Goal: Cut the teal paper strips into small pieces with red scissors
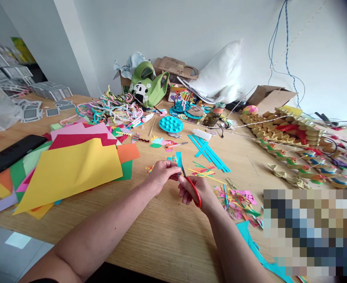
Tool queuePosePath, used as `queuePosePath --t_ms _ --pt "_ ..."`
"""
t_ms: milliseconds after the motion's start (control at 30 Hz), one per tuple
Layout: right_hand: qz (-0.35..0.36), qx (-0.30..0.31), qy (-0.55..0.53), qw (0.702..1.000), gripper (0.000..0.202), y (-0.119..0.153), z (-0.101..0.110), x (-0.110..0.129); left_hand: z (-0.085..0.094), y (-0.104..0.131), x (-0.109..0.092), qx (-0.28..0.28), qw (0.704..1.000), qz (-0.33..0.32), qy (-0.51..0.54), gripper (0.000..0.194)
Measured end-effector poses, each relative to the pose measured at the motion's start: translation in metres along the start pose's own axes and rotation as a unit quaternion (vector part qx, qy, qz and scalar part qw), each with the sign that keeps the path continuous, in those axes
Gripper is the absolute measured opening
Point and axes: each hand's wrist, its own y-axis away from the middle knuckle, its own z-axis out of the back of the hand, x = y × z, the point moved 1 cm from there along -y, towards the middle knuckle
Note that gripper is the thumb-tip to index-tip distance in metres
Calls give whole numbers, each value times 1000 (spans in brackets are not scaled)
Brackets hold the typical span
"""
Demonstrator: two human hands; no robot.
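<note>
My left hand [165,173] pinches a narrow blue paper strip [178,158] that stands up above the fingers. Red-handled scissors [196,192] sit in my right hand [197,190], its fingers closed around the handle. The dark blades reach up beside the strip, close to my left fingertips; whether they touch the paper I cannot tell. Just beyond the hands lie thin yellow and red paper strips [203,170] and longer blue paper strips [211,154], some crossed. Colourful paper scraps [235,201] are heaped to the right of my right hand.
Coloured paper sheets [73,169] and a black phone [12,153] cover the left side. A blue egg-carton disc [170,124], pipe cleaners [102,108], a green panda bag [150,86] and a glass jar [213,116] stand behind. Egg trays [282,125] fill the right.
</note>
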Motion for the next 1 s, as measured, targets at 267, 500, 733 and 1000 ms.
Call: queuePosePath --t_ms 267,500,733,1000 --pt "-12 1 9 1000 50 1 0 2 1 -1 1 -22 999 18 15 16" --pt "-7 -1 12 1000 51 2 0 1 2 -2 2 19 1000 7 0 17" --pt "3 -1 4 1000 50 1 0 -1 2 -2 2 31 999 4 -4 15" --pt "-10 -3 9 1000 49 2 0 1 3 -3 1 -15 1000 22 9 16"
